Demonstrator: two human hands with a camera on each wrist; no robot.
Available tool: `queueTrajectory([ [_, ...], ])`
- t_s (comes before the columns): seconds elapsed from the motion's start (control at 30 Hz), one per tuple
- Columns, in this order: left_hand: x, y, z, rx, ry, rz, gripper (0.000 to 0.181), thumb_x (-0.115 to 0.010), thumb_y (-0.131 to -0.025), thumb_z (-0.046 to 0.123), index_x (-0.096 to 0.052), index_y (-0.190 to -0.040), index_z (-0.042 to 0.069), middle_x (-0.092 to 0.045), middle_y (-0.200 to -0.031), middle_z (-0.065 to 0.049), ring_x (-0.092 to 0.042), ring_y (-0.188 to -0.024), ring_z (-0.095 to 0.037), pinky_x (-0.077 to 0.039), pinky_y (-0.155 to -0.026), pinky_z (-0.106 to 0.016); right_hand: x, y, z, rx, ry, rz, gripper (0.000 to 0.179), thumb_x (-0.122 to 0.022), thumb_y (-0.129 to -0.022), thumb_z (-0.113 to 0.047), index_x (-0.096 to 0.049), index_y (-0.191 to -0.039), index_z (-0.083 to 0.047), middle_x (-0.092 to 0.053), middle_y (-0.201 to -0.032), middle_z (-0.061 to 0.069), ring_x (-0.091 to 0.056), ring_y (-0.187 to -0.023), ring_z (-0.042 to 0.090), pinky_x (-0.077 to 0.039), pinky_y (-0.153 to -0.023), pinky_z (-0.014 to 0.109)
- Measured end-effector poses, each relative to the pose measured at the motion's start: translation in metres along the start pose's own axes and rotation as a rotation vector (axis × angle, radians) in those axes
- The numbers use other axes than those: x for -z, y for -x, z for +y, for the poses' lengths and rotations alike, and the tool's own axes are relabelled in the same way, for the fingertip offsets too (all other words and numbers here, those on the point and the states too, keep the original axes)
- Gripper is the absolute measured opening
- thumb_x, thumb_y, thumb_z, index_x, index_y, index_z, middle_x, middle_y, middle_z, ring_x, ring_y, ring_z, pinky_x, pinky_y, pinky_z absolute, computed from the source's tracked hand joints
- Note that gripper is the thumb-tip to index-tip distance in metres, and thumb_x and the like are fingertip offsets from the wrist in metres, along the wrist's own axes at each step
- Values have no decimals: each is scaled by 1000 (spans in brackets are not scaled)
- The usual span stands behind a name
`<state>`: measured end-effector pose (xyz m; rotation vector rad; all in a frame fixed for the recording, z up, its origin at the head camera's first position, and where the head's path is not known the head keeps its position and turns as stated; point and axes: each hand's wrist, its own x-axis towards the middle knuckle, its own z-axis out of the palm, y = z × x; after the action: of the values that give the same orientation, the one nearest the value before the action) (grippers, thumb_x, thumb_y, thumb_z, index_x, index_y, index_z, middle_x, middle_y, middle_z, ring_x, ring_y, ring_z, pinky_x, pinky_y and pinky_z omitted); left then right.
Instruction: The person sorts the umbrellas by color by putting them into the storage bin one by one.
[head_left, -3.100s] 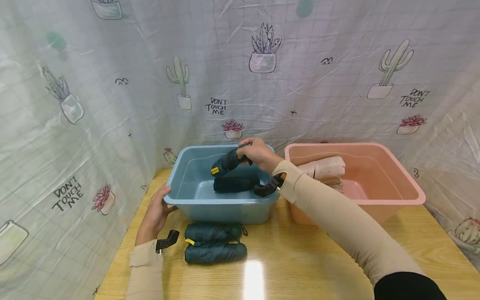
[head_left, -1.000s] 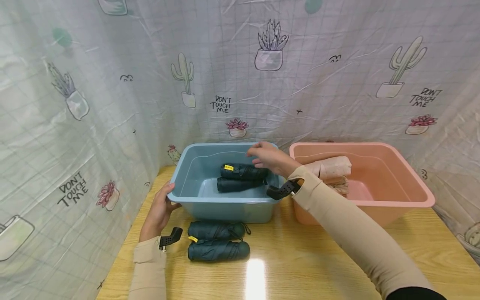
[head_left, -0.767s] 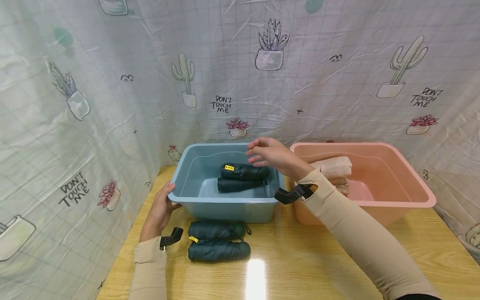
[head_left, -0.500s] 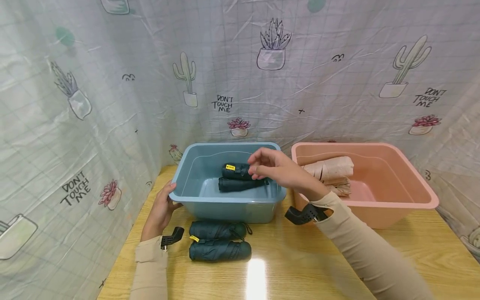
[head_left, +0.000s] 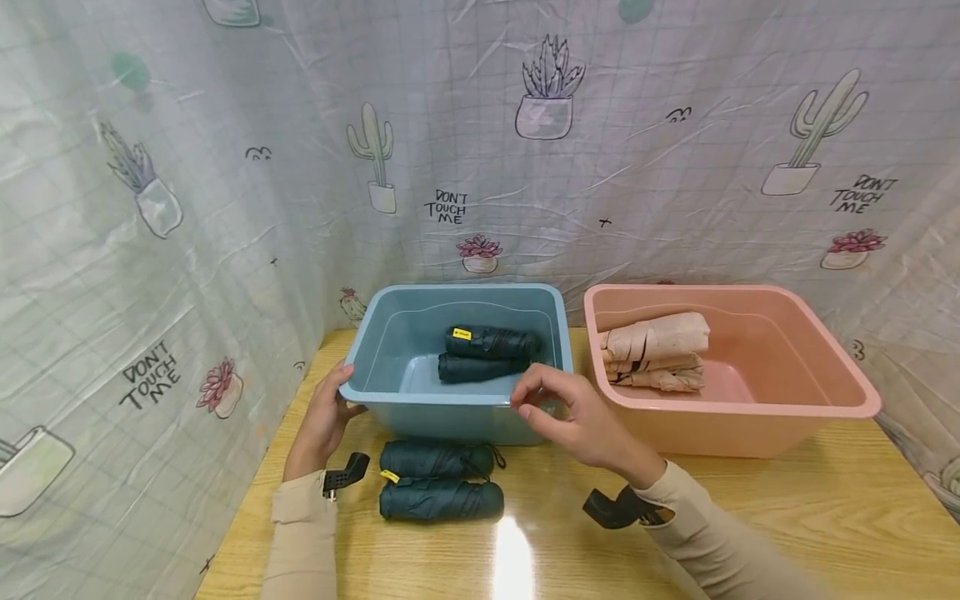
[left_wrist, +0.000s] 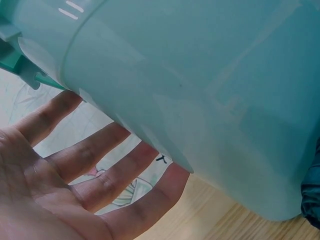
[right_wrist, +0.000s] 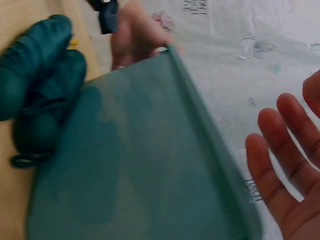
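Observation:
My left hand [head_left: 321,417] rests against the left end of the blue bin [head_left: 450,423]; in the left wrist view its extended fingers [left_wrist: 132,190] touch the wall. My right hand [head_left: 573,412] is near the bin's front right corner, fingers loosely bent, holding nothing. Two dark folded umbrellas lie side by side in the blue bin: the rear umbrella [head_left: 495,342] with a yellow tag, and the front umbrella [head_left: 480,367]. Two dark green folded umbrellas lie on the table before the bin, one closer to it [head_left: 431,459], the other closer to me [head_left: 442,500].
To the right of the blue bin stands a pink bin [head_left: 787,408], with beige rolled cloth-like bundles [head_left: 660,337] at its left end. Both sit on a wooden table [head_left: 750,517]. A printed curtain [head_left: 637,167] hangs behind and along the left side.
My right hand lowered the tagged umbrella into the blue bin and let it go. It then came back over the rim, toward me. My left hand stays at the bin's left end.

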<state>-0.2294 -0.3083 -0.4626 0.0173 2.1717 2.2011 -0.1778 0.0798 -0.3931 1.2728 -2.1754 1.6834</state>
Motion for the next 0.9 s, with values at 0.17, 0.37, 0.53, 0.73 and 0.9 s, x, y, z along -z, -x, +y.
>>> queueTrajectory([
  [0.17, 1, 0, 0, 4, -11, 6, 60, -38, -108, 45, -35, -158, 12, -37, -160, -16, -35, -143, -33, -27, -112, -76, -21, 19, 11, 134, 41, 42, 23, -64, -91, 9, -66, -102, -11, -66, -92, 1, -62, -81, 10, -57, -71, 27],
  [0.37, 0, 1, 1, 1, -16, 3, 61, -39, -107, 46, -35, -158, 14, -36, -161, -15, -35, -144, -34, -26, -112, -77, -45, 38, 28, 44, 80, -85, 19, -67, -93, 1, -65, -106, -13, -69, -96, 4, -63, -84, 6, -57, -71, 25],
  [0.53, 1, 0, 1, -7, -18, -3, 61, -38, -108, 46, -36, -158, 12, -37, -160, -16, -35, -144, -34, -26, -112, -77, -62, 48, 48, -158, 247, -262, 21, -71, -94, -15, -65, -114, -15, -67, -102, 1, -62, -88, 9, -54, -75, 22],
  [0.73, 1, 0, 1, -11, -7, -8, 61, -37, -108, 46, -35, -158, 11, -36, -160, -17, -32, -145, -36, -25, -112, -78, -79, 53, 62, -281, 457, -397, 30, -74, -90, -32, -65, -117, -23, -59, -107, -10, -54, -80, 2, -44, -73, 18],
  [0.9, 0, 1, 1, -13, -9, -12, 62, -38, -107, 46, -35, -158, 11, -35, -161, -17, -30, -147, -37, -23, -111, -80, -87, 56, 68, -289, 557, -418, 36, -74, -88, -36, -65, -121, -24, -62, -115, -9, -57, -92, 4, -51, -82, 26],
])
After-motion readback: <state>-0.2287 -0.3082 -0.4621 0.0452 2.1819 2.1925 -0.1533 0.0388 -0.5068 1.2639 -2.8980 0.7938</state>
